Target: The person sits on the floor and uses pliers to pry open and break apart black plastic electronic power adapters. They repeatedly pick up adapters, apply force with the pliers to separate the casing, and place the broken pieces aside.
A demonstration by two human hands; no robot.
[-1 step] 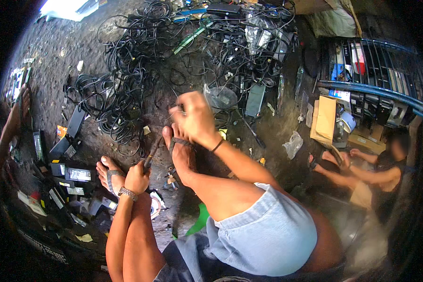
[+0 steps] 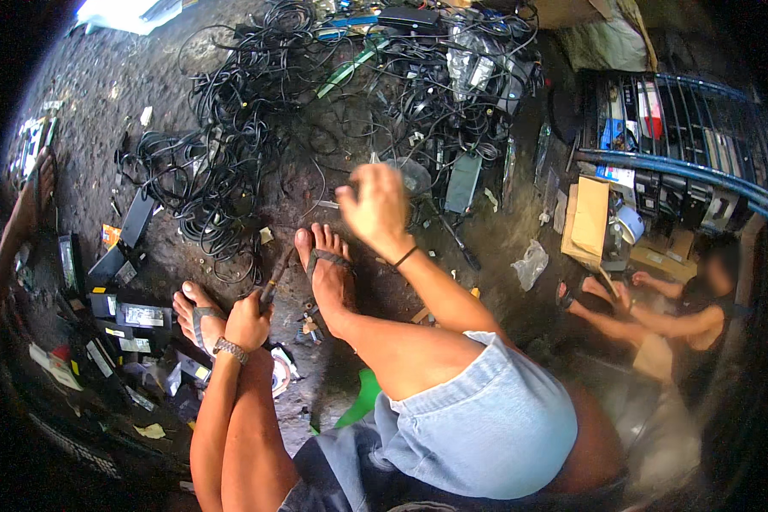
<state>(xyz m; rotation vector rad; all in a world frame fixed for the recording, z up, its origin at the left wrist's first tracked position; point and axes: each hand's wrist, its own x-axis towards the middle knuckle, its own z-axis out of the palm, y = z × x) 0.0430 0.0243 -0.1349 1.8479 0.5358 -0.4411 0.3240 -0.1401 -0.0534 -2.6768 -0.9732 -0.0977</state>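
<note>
My left hand (image 2: 247, 324), with a metal watch at the wrist, is closed around a slim dark-handled tool (image 2: 270, 290). The tool's shaft slants up toward my right foot (image 2: 328, 264); I cannot make out its tip or exact kind. Above that foot is my right hand (image 2: 375, 212), a dark band at its wrist. Its fingers are smeared by motion, so whether they hold anything is unclear. A thin cable (image 2: 317, 183) lies on the floor just left of it. Behind the right hand is a clear plastic piece (image 2: 411, 175).
Tangled black cables (image 2: 230, 171) spread ahead of my feet. Dark power adapters (image 2: 141, 316) pile up at the left. Opened cardboard (image 2: 587, 218) and a blue metal rack (image 2: 683, 162) stand at the right, near another person (image 2: 700, 316) sitting low. A crumpled plastic bag (image 2: 532, 263) lies between.
My right hand has moved slightly right and away from my right foot. The thin cable and floor left of it now show more. My left hand keeps its hold on the tool.
</note>
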